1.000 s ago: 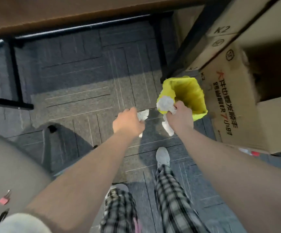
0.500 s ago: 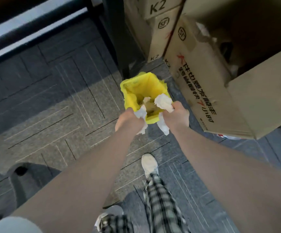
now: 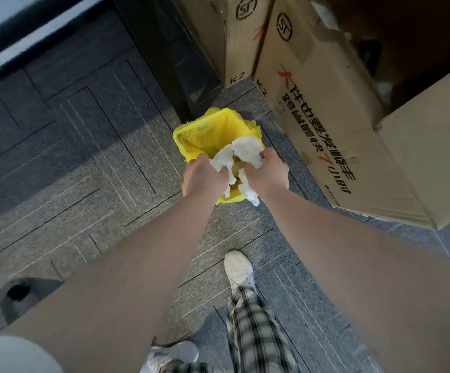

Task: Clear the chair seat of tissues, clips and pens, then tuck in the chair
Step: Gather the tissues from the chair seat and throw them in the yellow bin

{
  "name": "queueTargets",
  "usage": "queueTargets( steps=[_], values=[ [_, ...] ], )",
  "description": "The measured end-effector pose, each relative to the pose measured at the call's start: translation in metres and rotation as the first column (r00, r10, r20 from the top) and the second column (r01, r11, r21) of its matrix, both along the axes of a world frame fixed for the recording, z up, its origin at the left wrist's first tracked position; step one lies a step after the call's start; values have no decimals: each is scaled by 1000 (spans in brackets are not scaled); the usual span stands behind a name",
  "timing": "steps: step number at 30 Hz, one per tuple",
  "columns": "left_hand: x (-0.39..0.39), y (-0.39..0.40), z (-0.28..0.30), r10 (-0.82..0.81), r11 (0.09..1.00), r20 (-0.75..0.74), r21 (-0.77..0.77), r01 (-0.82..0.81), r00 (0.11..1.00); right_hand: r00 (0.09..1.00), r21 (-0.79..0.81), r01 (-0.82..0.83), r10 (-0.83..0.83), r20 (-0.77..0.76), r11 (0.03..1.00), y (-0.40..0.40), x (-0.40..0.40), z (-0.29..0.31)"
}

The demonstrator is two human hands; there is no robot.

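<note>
1. Down at the far left, a dark chair base (image 3: 16,294) sits on the grey carpet floor (image 3: 83,170), well apart from both sets of fingers; the seat itself is out of view.
2. Left hand (image 3: 205,176) reaches forward over the near rim of the yellow bin (image 3: 205,133); its fingers are curled shut around a crumpled white tissue (image 3: 222,164), which bulges out past the knuckles on the inner side and trails a strip down below the fist.
3. Between the two fists the tissue wads nearly meet, hanging over the open mouth of the bin; whether they touch each other cannot be told.
4. Right hand (image 3: 269,175) is level with the left one and just beside it; its fingers are closed on a second tissue wad (image 3: 248,150), the bulk of it pushed out ahead of the fingertips over the bin, a tail hanging beneath the palm.
5. Beyond the fingers of the right hand and to their right stands a large cardboard box (image 3: 339,125) with printed characters on its side, close to the bin; a second carton (image 3: 234,41) stands behind the bin.
6. Below the hands, nearer the person, a white shoe (image 3: 238,270) and a plaid trouser leg (image 3: 256,335) are planted on the carpet.
</note>
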State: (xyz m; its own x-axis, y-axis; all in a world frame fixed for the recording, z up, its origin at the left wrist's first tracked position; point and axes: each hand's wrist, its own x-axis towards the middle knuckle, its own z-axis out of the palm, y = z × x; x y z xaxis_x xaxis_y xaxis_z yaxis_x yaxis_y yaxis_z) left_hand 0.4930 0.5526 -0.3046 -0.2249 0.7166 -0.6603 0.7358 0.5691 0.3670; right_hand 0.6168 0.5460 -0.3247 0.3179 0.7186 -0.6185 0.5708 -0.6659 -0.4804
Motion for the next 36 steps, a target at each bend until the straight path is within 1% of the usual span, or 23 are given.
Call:
queueTargets(
  steps=[4, 7, 10, 14, 16, 18, 20, 23, 25, 27, 28, 32, 36],
  values=[
    [5, 7, -13, 89, 994, 40, 59, -92, 995, 998, -4, -4, 4, -57, 1000, 5, -2, -14],
    [7, 12, -16, 96, 992, 100, 77, -104, 990, 996, 17, -21, 22, -91, 1000, 8, -3, -19],
    [6, 14, -16, 44, 993, 154, 102, -61, 987, 996, 24, -50, 52, -78, 998, 8, 0, -22],
    [0, 16, -19, -14, 994, 176, 113, -6, 984, 991, -4, -128, 128, -47, 992, 4, 4, -22],
    [-4, 16, -21, -52, 993, 144, 108, 36, 988, 985, -13, -168, 167, -28, 986, 1, 6, -21],
    [-8, 14, -20, -93, 992, 110, 96, 82, 990, 970, -18, -243, 243, 6, 970, -4, 6, -17],
    [-12, 7, -17, -140, 988, 86, 76, 134, 986, 932, -14, -359, 359, 55, 933, -11, 5, -11],
    [-25, -7, -9, -238, 971, 40, 23, 238, 970, 837, -63, -535, 539, 99, 842, -21, -3, 0],
    [-38, -17, -4, -317, 948, -3, 2, 317, 948, 775, -88, -617, 623, 108, 782, -27, -14, 8],
    [-54, -28, 1, -379, 925, -36, -6, 379, 925, 732, -84, -666, 671, 113, 741, -33, -26, 17],
    [-63, -33, 5, -386, 923, -40, -12, 386, 922, 719, -81, -681, 686, 115, 727, -36, -33, 20],
    [-100, -59, 25, -350, 937, -28, -20, 350, 936, 680, -69, -720, 722, 132, 691, -47, -61, 34],
    [-147, -93, 49, -363, 932, -28, -34, 362, 931, 599, -70, -785, 784, 162, 615, -65, -100, 51]
  ],
)
